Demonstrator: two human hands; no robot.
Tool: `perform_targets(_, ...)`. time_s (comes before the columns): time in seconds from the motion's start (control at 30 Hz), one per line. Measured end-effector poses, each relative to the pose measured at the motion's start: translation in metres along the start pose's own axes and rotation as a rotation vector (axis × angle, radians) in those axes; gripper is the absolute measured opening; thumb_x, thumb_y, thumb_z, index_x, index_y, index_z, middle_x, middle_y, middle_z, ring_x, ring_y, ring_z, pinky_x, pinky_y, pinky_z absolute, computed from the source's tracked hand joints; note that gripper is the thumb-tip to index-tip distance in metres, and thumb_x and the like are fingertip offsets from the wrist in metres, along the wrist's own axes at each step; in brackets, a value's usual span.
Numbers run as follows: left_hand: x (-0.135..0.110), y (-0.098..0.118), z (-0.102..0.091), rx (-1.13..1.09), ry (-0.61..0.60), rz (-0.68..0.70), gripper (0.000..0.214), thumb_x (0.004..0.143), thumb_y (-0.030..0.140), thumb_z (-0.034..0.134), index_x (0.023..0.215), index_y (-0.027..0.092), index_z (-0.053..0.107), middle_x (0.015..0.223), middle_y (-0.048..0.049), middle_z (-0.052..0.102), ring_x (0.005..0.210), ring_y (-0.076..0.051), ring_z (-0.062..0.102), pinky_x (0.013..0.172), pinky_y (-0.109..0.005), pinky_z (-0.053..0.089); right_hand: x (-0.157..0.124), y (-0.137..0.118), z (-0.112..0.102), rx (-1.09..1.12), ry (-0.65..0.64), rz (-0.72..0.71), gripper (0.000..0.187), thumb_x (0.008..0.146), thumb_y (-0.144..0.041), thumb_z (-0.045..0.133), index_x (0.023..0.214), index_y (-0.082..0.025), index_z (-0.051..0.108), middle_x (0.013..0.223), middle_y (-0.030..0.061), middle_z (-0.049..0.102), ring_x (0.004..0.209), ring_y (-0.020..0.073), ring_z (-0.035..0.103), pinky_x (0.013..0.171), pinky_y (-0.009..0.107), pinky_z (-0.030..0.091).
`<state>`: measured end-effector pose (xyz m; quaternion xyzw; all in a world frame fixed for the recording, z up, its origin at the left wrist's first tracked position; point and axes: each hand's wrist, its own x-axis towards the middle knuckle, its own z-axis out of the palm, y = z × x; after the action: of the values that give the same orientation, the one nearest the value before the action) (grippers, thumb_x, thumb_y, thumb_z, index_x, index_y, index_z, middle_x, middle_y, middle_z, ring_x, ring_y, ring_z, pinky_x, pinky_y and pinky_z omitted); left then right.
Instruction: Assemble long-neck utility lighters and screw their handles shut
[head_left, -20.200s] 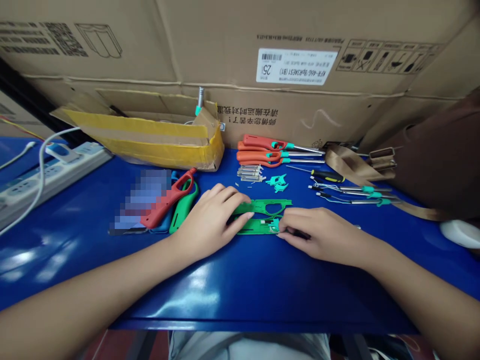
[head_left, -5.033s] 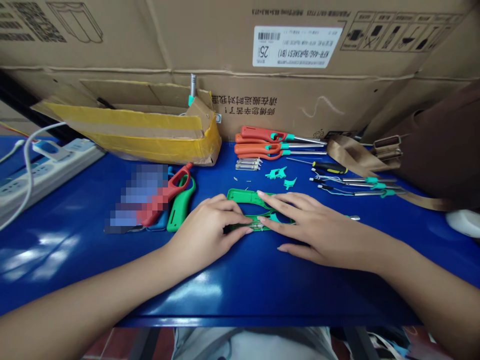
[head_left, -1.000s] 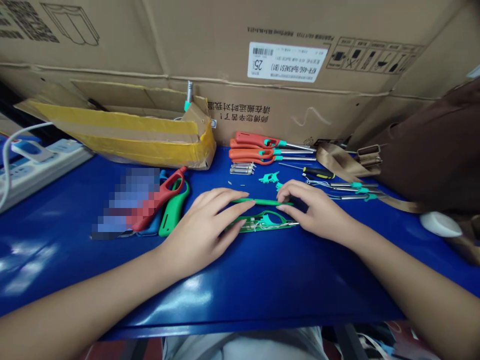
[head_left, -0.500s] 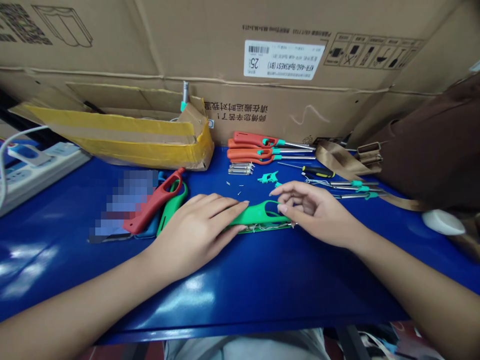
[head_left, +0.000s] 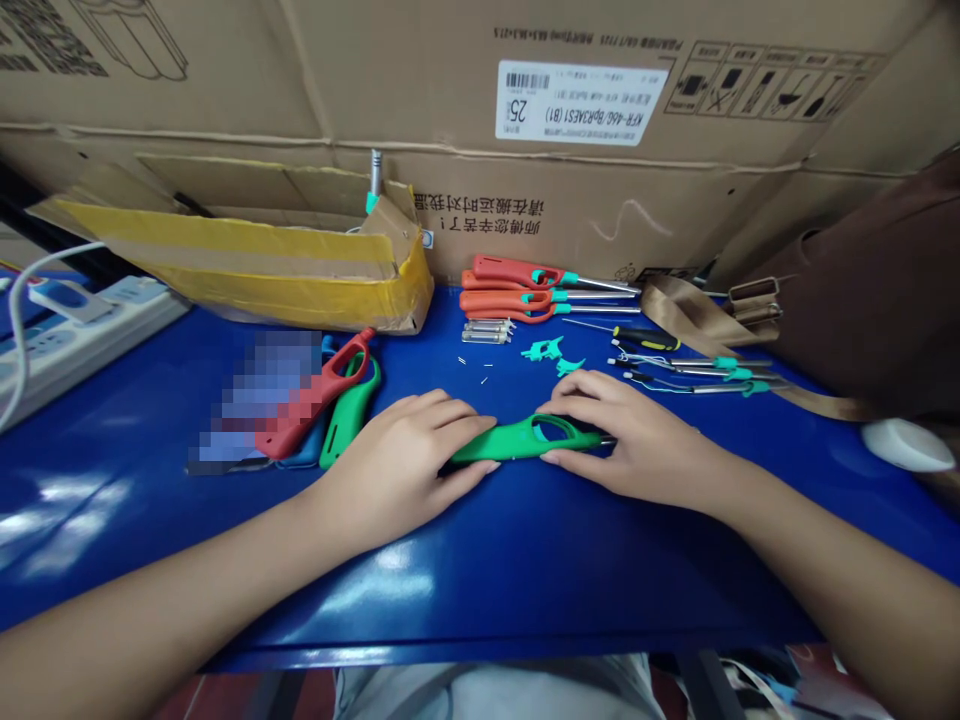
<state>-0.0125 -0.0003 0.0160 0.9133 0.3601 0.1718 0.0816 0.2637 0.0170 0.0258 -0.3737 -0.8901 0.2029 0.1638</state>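
Note:
A green lighter handle (head_left: 517,440) lies on the blue table (head_left: 487,560), its two shells closed one on the other. My left hand (head_left: 405,465) grips its left end, fingers curled over the top. My right hand (head_left: 630,440) presses on its right end, fingers around the trigger opening. Both hands rest on the table.
Red, green and blue handle shells (head_left: 337,395) lie to the left. Orange lighters (head_left: 525,290), small teal triggers (head_left: 551,355), metal tubes (head_left: 705,375) and a screwdriver (head_left: 645,338) lie behind. A taped cardboard box (head_left: 247,260), a power strip (head_left: 75,320), a brown bag (head_left: 877,290) and large cartons (head_left: 480,130) stand around.
The upper green shell, held above the lower one a second ago, now sits down on it. My right hand has closed over the right end; my left hand stayed on the left end.

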Motion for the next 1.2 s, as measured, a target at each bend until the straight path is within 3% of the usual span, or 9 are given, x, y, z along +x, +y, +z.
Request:
perform_targets(0.23, 0.0, 0.002, -0.003, 0.038, -0.056, -0.036, 0.034, 0.1, 0.034, 0.06, 0.129, 0.019, 0.068, 0.113, -0.0094, 0.07, 0.103, -0.028, 0.065, 0.088, -0.045, 0.056, 0.0, 0.003, 0.002, -0.06, -0.026, -0.011, 0.026, 0.095, -0.035, 0.067, 0.119, -0.024, 0.068, 0.115, 0.009, 0.061, 0.108, 0.0252, 0.059, 0.094, 0.044, 0.051)
perform_targets(0.8, 0.0, 0.002, -0.002, -0.002, -0.023, -0.026, 0.031, 0.1, 0.032, 0.059, 0.127, 0.018, 0.069, 0.11, -0.0092, 0.07, 0.102, -0.026, 0.066, 0.092, -0.043, 0.056, -0.002, 0.004, 0.001, -0.133, -0.01, -0.036, 0.024, 0.093, -0.035, 0.069, 0.115, -0.024, 0.068, 0.114, 0.009, 0.062, 0.105, 0.0258, 0.06, 0.092, 0.044, 0.051)
perform_targets(0.97, 0.0, 0.0, 0.0, -0.006, -0.02, -0.018, 0.031, 0.101, 0.032, 0.06, 0.127, 0.018, 0.07, 0.111, -0.0088, 0.069, 0.102, -0.025, 0.065, 0.091, -0.043, 0.056, -0.004, 0.004, 0.004, -0.204, 0.004, -0.072, 0.039, 0.094, -0.035, 0.068, 0.131, -0.023, 0.064, 0.121, 0.0099, 0.064, 0.111, 0.0268, 0.06, 0.094, 0.045, 0.049)
perform_targets(1.2, 0.0, 0.0, 0.001, 0.088, -0.032, -0.007, 0.031, 0.099, 0.034, 0.064, 0.127, 0.02, 0.071, 0.11, -0.008, 0.07, 0.098, -0.025, 0.065, 0.083, -0.04, 0.056, -0.002, 0.003, 0.012, -0.182, -0.012, -0.111, 0.033, 0.098, -0.03, 0.062, 0.131, -0.026, 0.064, 0.119, 0.0089, 0.067, 0.106, 0.0236, 0.064, 0.09, 0.043, 0.051)
